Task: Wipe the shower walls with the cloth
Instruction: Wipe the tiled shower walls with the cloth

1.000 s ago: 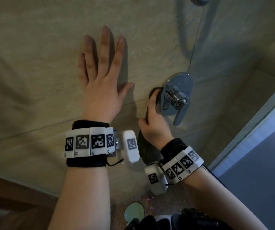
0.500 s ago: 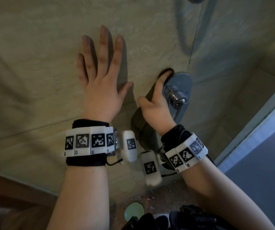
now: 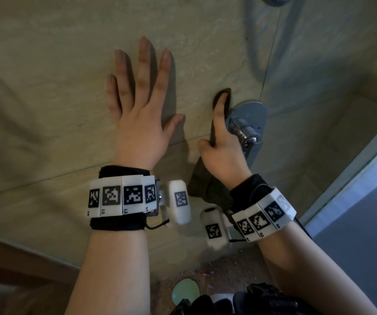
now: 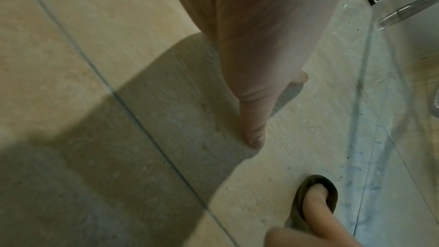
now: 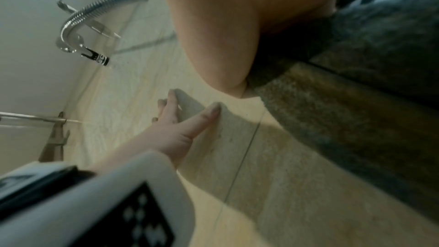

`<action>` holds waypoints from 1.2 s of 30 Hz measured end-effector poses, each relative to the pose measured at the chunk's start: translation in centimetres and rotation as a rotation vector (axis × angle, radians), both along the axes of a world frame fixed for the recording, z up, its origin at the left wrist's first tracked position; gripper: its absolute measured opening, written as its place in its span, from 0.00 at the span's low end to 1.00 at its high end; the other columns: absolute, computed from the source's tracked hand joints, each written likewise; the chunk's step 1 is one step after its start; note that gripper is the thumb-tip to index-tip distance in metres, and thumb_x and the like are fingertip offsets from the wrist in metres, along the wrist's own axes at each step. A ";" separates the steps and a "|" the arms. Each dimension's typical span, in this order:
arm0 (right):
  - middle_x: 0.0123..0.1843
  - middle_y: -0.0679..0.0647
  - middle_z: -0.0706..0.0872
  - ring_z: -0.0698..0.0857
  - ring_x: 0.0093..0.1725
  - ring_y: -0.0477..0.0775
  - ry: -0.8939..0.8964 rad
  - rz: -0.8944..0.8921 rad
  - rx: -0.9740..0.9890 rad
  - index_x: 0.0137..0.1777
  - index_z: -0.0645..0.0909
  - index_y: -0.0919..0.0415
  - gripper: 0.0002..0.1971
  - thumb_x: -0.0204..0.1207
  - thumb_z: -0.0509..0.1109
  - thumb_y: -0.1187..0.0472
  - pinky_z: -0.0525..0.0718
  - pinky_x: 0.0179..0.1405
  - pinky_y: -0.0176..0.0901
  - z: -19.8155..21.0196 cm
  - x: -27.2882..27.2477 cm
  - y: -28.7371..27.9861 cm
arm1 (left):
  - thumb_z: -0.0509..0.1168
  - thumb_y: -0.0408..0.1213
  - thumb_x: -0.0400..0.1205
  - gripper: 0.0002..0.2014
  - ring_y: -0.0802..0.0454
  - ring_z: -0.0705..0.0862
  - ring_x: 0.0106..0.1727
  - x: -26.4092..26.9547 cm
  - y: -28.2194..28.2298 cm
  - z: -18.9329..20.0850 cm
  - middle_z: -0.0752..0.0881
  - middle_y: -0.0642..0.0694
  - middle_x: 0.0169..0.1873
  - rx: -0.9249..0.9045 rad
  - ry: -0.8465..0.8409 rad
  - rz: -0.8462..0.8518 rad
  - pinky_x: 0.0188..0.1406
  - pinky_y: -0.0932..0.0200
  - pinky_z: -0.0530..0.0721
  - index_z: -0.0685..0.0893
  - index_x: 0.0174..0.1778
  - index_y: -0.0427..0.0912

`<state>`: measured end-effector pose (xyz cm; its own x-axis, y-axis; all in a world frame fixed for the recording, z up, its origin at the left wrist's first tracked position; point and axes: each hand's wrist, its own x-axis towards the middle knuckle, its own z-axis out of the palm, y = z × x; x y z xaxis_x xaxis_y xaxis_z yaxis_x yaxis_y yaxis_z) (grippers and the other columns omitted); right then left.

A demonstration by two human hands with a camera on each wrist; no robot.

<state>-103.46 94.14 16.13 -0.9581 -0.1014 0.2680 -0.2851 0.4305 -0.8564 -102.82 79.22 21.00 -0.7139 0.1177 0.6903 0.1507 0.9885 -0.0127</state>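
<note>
A dark olive cloth [image 3: 205, 186] is in my right hand [image 3: 222, 148], which pinches it with the thumb. The index finger presses the cloth's top edge flat to the beige tiled shower wall [image 3: 46, 98], just left of the chrome valve plate [image 3: 254, 112]. The rest of the cloth hangs below the hand, over the wrist. My left hand [image 3: 141, 105] lies flat on the wall with fingers spread, a hand's width left of the cloth. In the left wrist view the cloth [image 4: 298, 204] wraps the right index finger. The right wrist view shows the cloth [image 5: 356, 112] close up.
The chrome lever handle [image 3: 244, 131] sticks out from the plate beside my right knuckles. A shower hose [image 5: 95, 12] hangs above. The wall corner [image 3: 271, 53] runs just right of the valve. A glass door frame [image 3: 353, 178] is at right. A pale green disc [image 3: 186, 292] lies on the floor.
My right hand has slid the cloth up the wall along the left side of the valve plate, from its lower left edge to its upper left edge. The left hand has stayed put.
</note>
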 end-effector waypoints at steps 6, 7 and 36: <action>0.29 0.51 0.80 0.79 0.24 0.47 0.003 -0.096 -0.127 0.82 0.27 0.44 0.49 0.75 0.61 0.67 0.76 0.26 0.40 0.4 -0.6 0.7 | 0.70 0.54 0.78 0.48 0.32 0.40 0.82 0.4 -0.8 0.3 0.48 0.39 0.85 0.003 0.029 -0.014 0.78 0.49 0.29 0.47 0.86 0.49; 0.30 0.51 0.81 0.80 0.24 0.47 -0.002 -0.073 -0.124 0.81 0.26 0.43 0.49 0.76 0.61 0.67 0.78 0.27 0.40 0.3 -0.6 0.6 | 0.72 0.54 0.76 0.50 0.32 0.41 0.82 0.4 -0.9 0.6 0.48 0.39 0.85 0.003 0.041 0.003 0.79 0.46 0.31 0.47 0.86 0.48; 0.33 0.56 0.83 0.80 0.28 0.54 0.137 -0.057 0.155 0.83 0.34 0.41 0.47 0.75 0.61 0.66 0.83 0.35 0.52 2.7 -0.2 1.1 | 0.76 0.51 0.72 0.54 0.22 0.43 0.81 0.4 0.7 1.7 0.47 0.31 0.84 0.081 0.050 0.048 0.78 0.32 0.36 0.48 0.86 0.42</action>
